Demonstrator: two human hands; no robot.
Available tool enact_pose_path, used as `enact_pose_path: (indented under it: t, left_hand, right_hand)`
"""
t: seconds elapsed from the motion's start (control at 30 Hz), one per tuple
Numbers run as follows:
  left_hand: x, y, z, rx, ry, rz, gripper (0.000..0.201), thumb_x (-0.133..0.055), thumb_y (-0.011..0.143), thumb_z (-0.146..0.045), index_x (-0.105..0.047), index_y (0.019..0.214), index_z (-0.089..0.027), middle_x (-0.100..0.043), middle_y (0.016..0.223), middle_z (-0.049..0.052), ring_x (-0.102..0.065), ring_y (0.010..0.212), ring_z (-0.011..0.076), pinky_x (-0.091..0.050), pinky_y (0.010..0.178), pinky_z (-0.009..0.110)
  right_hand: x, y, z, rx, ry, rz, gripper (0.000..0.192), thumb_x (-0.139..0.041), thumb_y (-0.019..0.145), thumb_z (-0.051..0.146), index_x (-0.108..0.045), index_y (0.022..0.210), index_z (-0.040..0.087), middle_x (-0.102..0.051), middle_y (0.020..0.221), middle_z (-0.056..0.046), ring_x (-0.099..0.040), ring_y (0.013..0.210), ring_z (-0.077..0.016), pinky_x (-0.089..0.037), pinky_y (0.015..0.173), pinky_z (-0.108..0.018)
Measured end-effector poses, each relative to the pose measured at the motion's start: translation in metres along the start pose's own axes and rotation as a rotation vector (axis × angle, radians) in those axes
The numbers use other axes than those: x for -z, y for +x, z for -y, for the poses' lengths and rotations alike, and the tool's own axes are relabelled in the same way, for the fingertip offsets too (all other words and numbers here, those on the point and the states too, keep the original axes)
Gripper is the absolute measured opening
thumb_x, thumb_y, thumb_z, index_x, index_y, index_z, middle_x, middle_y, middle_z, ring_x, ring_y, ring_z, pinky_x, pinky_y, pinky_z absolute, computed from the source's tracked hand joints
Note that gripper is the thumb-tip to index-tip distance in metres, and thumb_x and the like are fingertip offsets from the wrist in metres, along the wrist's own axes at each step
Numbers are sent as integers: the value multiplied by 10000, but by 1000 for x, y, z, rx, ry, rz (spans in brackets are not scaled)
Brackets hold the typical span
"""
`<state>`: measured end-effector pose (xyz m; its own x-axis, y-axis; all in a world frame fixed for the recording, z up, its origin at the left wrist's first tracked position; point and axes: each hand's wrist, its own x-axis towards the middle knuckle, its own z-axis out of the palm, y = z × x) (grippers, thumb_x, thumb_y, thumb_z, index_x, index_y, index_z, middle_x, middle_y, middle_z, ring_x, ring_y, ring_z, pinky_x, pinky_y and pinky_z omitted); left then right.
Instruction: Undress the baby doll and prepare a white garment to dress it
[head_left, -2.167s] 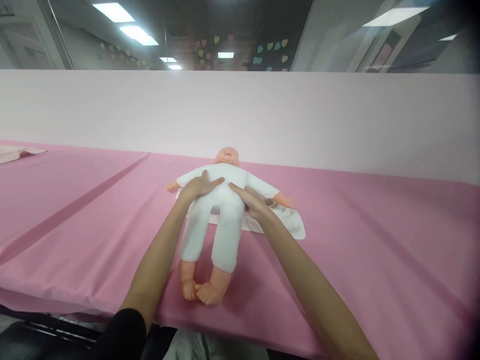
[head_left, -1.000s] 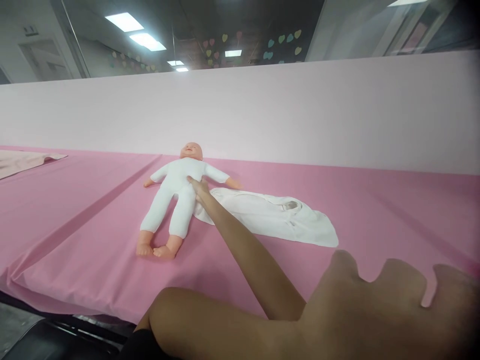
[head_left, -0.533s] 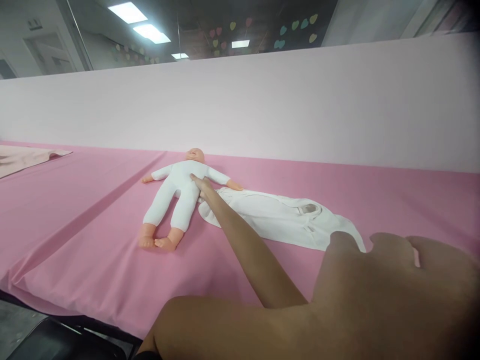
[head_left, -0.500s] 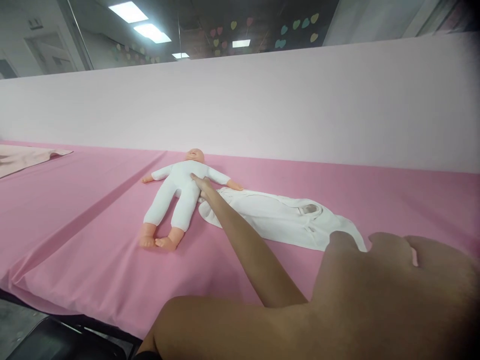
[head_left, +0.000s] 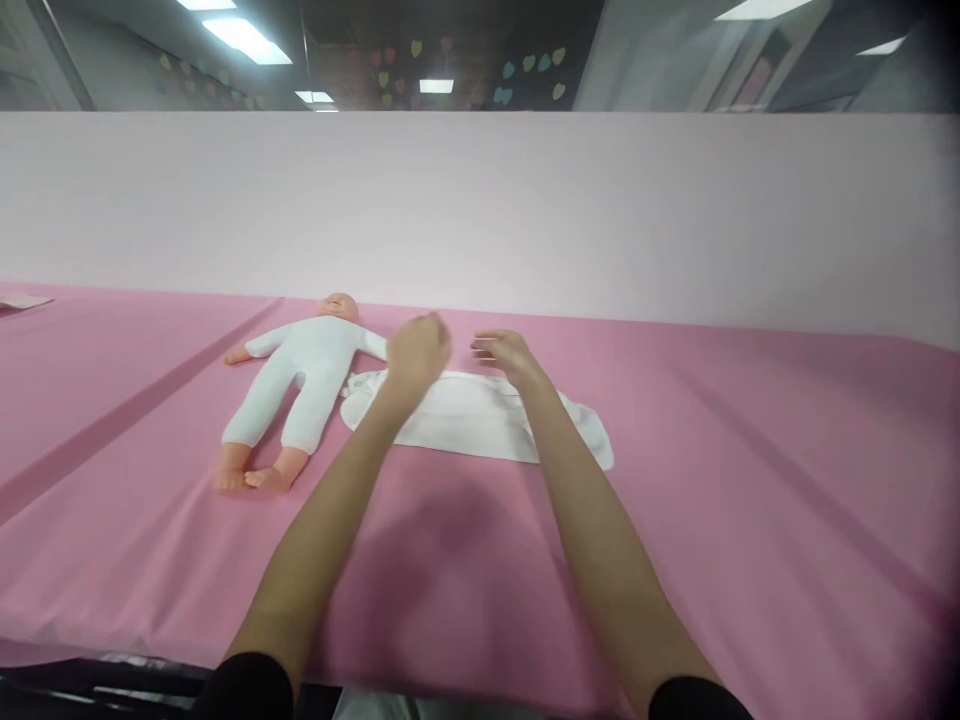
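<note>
Left hand (head_left: 417, 352): fingers curled in, blurred, over the far left part of the white garment (head_left: 480, 425); whether it grips the cloth I cannot tell
Right hand (head_left: 508, 355): fingers loosely spread, holding nothing, above the garment's far edge
Garment: flat on the pink tablecloth (head_left: 750, 480)
Doll (head_left: 300, 375): on its back, just left of the garment
Far side: pale partition (head_left: 600, 215)

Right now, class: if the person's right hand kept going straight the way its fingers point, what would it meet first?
The right hand hovers over the far edge of the white baby garment, fingers pointing left toward the left hand. It would probably meet that hand first, then the doll; depth between the hands is unclear.
</note>
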<state>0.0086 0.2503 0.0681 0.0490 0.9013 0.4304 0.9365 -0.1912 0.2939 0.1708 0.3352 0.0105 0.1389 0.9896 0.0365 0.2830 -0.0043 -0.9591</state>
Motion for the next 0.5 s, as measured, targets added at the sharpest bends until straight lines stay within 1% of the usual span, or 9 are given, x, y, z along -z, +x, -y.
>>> enact_pose_path:
  t: [0.03,0.07,0.1,0.17,0.23,0.3,0.4,0.5]
  left_hand:
    - [-12,8,13,59,66,29,364,-269,973,-218,-614,1054,-133,-669,1061,136,-628,996,263,-489,799,359]
    - [-25,14,26,105,118,106,377,-263,973,-227,-615,1062,-125,-656,1106,151,-618,1036,275,-486,832,364]
    - [-37,18,38,128,129,153,387,-265,971,-235,-622,1057,-113,-652,1112,167,-615,1050,290,-485,846,372]
    - [-60,21,57,129,142,207,383,-287,966,-251,-609,1111,-102,-636,1161,178,-589,1113,309,-472,899,393]
    - [-78,19,71,127,161,267,386,-319,953,-262,-568,1195,-95,-607,1217,192,-581,1127,327,-464,917,429]
    - [-89,17,82,118,181,330,386,-344,937,-261,-561,1213,-102,-605,1225,192,-580,1130,337,-455,927,456]
    - [-97,16,92,83,205,380,400,-368,921,-273,-540,1256,-138,-597,1253,176,-558,1164,335,-421,969,481]
    - [-104,18,98,43,211,367,445,-367,914,-294,-476,1329,-177,-525,1367,150,-496,1240,327,-371,1023,498]
  right_hand:
    - [19,3,-6,-5,-55,-38,268,-600,930,269,-588,1155,124,-626,1089,-83,-627,930,-171,-547,815,-340]
    - [34,5,-14,-15,-119,-83,260,-604,914,224,-594,1151,118,-632,1095,-92,-627,952,-174,-532,838,-327]
    - [45,7,-21,-29,-187,-126,265,-610,890,185,-603,1145,114,-636,1109,-103,-623,983,-181,-513,864,-316]
    - [58,10,-37,-56,-318,-173,297,-635,823,139,-628,1118,114,-637,1151,-123,-609,1044,-207,-476,903,-310]
    - [60,12,-50,-77,-426,-151,333,-679,748,126,-652,1081,122,-644,1159,-128,-604,1067,-240,-464,904,-323]
    - [58,12,-58,-97,-504,-100,363,-713,678,104,-669,1037,133,-665,1110,-121,-615,1047,-252,-472,870,-317]
    - [55,11,-64,-109,-581,-36,375,-720,633,68,-686,996,156,-677,1082,-101,-627,1021,-238,-481,827,-293]
    - [56,9,-64,-103,-634,5,400,-696,656,49,-690,1038,169,-663,1141,-95,-620,1043,-234,-479,843,-299]
